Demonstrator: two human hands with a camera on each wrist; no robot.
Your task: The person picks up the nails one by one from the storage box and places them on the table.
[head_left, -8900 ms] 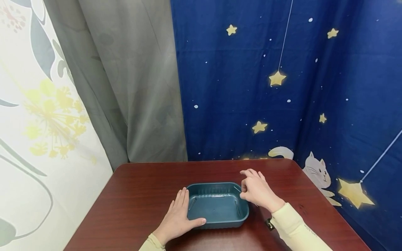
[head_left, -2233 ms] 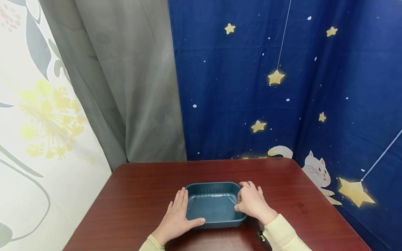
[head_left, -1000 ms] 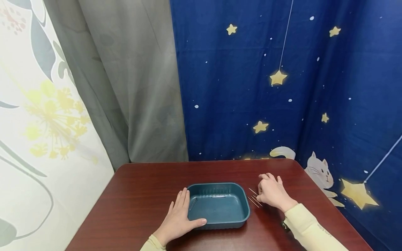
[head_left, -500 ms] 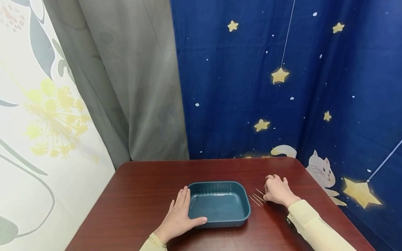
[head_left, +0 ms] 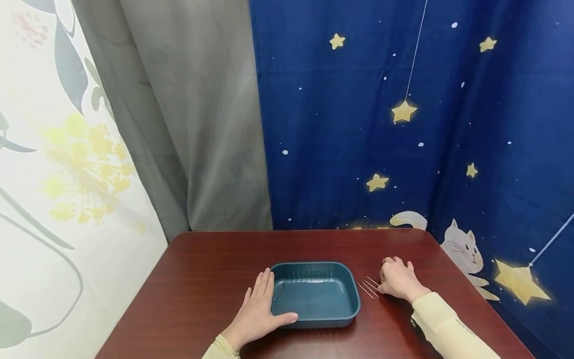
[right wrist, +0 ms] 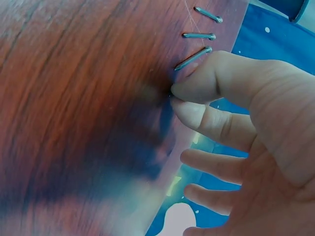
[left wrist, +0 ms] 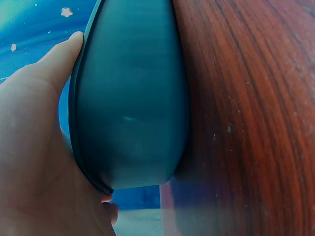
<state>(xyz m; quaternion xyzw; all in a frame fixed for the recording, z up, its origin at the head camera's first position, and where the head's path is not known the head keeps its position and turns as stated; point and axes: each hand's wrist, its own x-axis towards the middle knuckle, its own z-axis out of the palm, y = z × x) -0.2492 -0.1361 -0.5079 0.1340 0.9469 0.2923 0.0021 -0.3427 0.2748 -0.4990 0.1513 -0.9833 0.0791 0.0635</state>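
Note:
My left hand [head_left: 255, 310] rests on the left end of a dark teal plastic tray [head_left: 322, 323], fingers straight along the side and thumb over the front rim. The left wrist view shows the tray's outer wall [left wrist: 130, 98] close up. Inside the tray lie thin metal pieces, one at the left [head_left: 279, 291] and one at the back [head_left: 315, 282]. To the tray's right, my right hand [head_left: 398, 280] is low over the table. In the right wrist view its thumb and index tips nearly meet beside three nails [right wrist: 199, 36] lying side by side; nothing shows between them.
The dark red wooden table [head_left: 215, 269] carries the tray. Behind it hang a grey curtain [head_left: 219, 124] and a blue curtain with stars [head_left: 341, 124]. A pale floral curtain [head_left: 80, 164] is at the left.
Since 2.2 s ago the right hand has moved from the tray's right end to the table; the metal piece there is gone and nails lie beside the tray. Lately it has shifted slightly right.

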